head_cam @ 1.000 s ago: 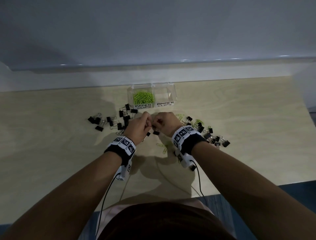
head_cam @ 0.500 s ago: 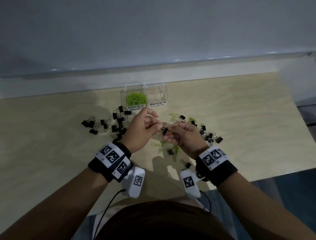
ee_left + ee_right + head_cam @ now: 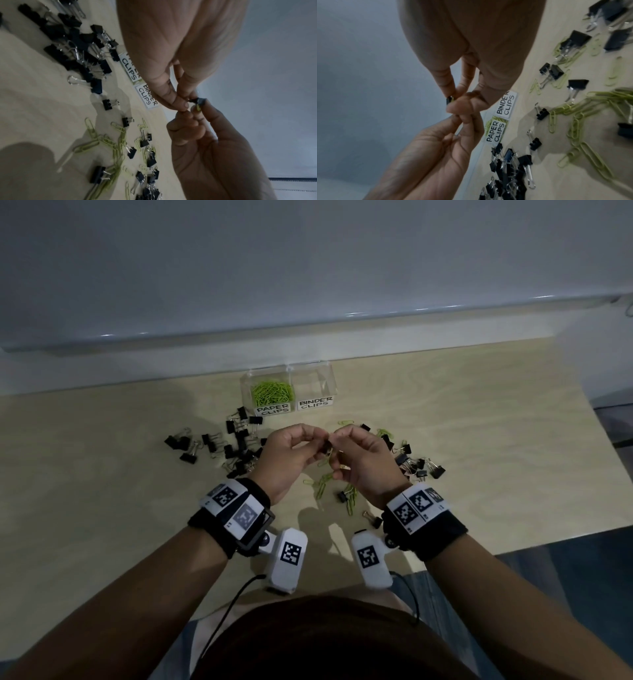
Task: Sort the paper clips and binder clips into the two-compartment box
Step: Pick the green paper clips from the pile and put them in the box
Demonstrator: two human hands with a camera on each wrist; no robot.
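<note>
Both hands are raised above the wooden table, fingertips together. My right hand (image 3: 337, 441) (image 3: 453, 100) pinches a small black binder clip (image 3: 327, 447) (image 3: 199, 101) (image 3: 449, 100) with a bit of green paper clip caught in it. My left hand (image 3: 318, 444) (image 3: 184, 104) pinches the clip's other end; that contact is partly hidden. Behind the hands stands the clear two-compartment box (image 3: 315, 404). Its left half, labelled PAPER CLIPS, holds green paper clips (image 3: 273, 392). Its right half, labelled BINDER CLIPS, looks empty.
Several black binder clips lie in a heap left of the hands (image 3: 236, 446), and another group lies to the right (image 3: 418, 465). Loose green paper clips (image 3: 322, 484) are scattered under the hands. A wall ledge (image 3: 308, 337) runs behind the box.
Both hands have come up off the table and nearer to my body, holding the binder clip between them. Since half a second ago they have stayed together, slightly higher.
</note>
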